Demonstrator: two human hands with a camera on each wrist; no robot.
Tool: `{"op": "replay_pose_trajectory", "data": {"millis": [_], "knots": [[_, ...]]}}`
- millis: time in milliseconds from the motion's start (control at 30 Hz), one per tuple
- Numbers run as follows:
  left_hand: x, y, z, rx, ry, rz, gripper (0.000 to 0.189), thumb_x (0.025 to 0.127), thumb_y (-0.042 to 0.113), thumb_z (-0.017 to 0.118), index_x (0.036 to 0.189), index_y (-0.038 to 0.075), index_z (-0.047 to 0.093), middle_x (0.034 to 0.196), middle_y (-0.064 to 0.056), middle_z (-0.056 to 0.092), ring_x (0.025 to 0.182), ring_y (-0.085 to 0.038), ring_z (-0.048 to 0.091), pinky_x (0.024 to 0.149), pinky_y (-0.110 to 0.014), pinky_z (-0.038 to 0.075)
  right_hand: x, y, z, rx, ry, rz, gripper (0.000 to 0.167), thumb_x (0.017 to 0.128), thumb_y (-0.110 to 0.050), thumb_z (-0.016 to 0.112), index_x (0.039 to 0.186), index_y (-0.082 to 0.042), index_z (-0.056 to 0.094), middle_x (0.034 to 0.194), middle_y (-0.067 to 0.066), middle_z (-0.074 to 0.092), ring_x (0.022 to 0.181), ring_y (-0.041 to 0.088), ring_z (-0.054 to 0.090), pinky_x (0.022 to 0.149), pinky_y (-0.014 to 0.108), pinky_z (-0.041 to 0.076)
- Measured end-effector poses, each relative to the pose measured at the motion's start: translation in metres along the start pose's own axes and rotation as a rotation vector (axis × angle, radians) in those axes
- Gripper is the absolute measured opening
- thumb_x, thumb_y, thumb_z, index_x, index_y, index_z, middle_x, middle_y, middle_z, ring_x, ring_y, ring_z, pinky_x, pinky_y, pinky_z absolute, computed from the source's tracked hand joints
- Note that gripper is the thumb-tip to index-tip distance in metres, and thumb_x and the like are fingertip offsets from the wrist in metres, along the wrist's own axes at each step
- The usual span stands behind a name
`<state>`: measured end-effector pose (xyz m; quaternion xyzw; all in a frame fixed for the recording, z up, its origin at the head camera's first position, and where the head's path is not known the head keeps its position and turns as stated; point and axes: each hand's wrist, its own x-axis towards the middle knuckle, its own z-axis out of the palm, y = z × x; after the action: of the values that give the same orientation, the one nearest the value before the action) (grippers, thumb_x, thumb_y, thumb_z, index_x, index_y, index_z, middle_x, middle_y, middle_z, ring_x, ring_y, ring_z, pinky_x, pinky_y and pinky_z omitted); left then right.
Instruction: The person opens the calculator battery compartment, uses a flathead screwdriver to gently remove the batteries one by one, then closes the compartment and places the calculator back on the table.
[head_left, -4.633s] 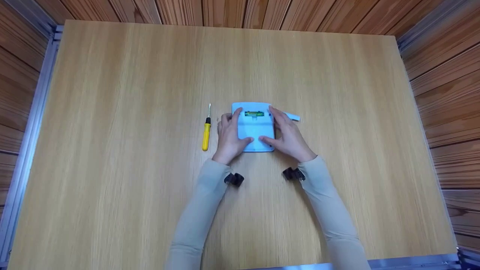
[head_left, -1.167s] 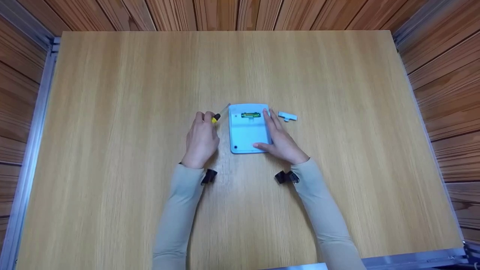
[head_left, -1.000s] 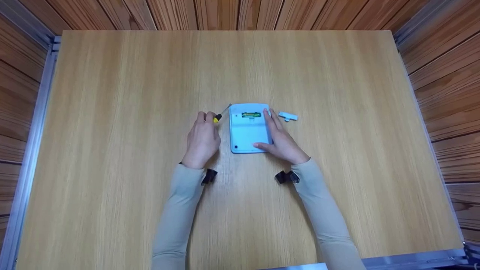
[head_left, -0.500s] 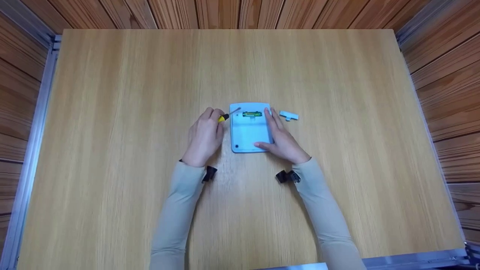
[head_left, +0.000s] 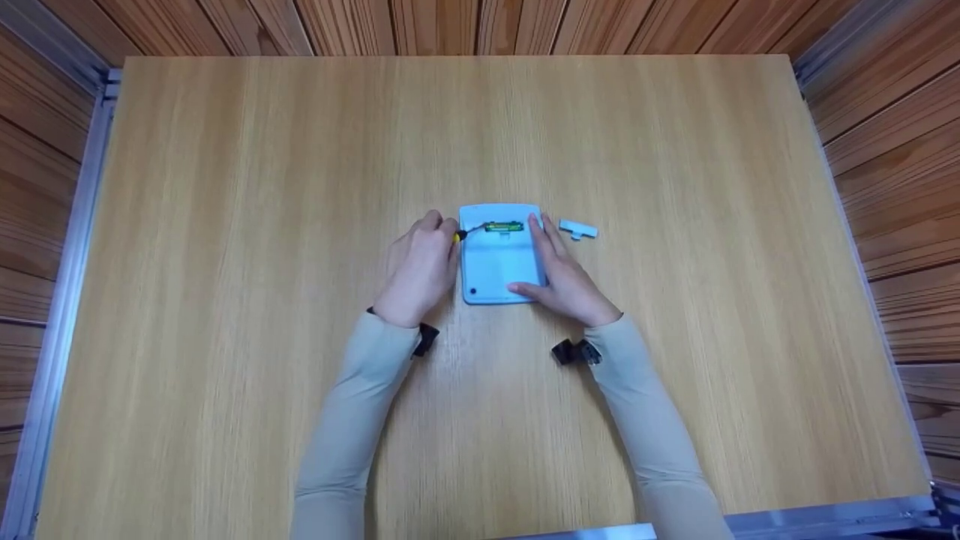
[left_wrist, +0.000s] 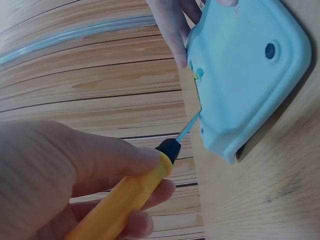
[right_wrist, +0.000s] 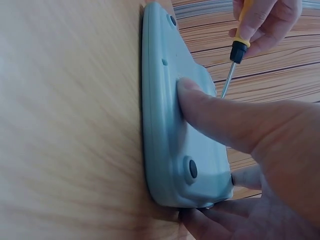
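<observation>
A light-blue calculator (head_left: 499, 266) lies back side up on the table, with a green battery (head_left: 504, 226) in its uncovered compartment. My left hand (head_left: 421, 262) grips a screwdriver (left_wrist: 125, 200) by its yellow handle. In the head view the metal tip reaches the left end of the battery; the left wrist view shows the tip at the compartment edge, its very end hidden. My right hand (head_left: 564, 279) holds the calculator by its right side, thumb on the back and fingers along the edge. Black round feet show on the back in both wrist views.
The light-blue battery cover (head_left: 578, 229) lies on the wooden table (head_left: 262, 225) just right of the calculator. Wood-plank walls (head_left: 442, 26) and metal rails (head_left: 67, 285) border the table.
My left hand has picked up the screwdriver from the table, and over the last second has moved its tip rightward from the calculator's corner to the battery. My right hand stays on the calculator.
</observation>
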<state>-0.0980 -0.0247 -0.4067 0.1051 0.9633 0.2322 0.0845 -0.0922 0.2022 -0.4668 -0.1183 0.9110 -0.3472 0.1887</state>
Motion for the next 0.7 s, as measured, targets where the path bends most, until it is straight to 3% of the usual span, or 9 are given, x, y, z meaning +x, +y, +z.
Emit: {"op": "replay_pose_trajectory", "data": {"millis": [233,533,700], "knots": [[0.001,0.010,-0.007,0.109,-0.008,0.049,0.028,0.098,0.008,0.049,0.121,0.000,0.063,0.104,-0.014,0.059,0.077,-0.021,0.055,0.057,-0.029,0.047,0.001,0.001,0.001,0.000,0.001,-0.012,0.101,0.086,-0.036,0.070,0.155,-0.017,-0.001,0.161,0.014,-0.005,0.148,0.033,0.006,0.117,0.047,0.021],[0.010,0.032,-0.017,0.327,-0.126,0.102,0.030,0.093,0.009,0.058,0.121,0.002,0.063,0.106,-0.016,0.062,0.081,-0.023,0.056,0.060,-0.029,0.048,0.002,0.000,0.000,0.006,-0.021,0.022,0.100,0.087,-0.038,0.069,0.155,-0.023,-0.003,0.162,0.010,-0.008,0.148,0.032,0.004,0.117,0.046,0.021],[0.012,0.047,-0.012,0.483,-0.112,0.143,0.024,0.094,0.011,0.058,0.114,0.001,0.067,0.099,-0.013,0.066,0.080,-0.021,0.059,0.059,-0.027,0.050,0.003,0.000,0.000,0.005,-0.016,0.008,0.100,0.087,-0.036,0.069,0.155,-0.021,-0.002,0.161,0.013,-0.007,0.148,0.033,0.006,0.117,0.046,0.021]]}}
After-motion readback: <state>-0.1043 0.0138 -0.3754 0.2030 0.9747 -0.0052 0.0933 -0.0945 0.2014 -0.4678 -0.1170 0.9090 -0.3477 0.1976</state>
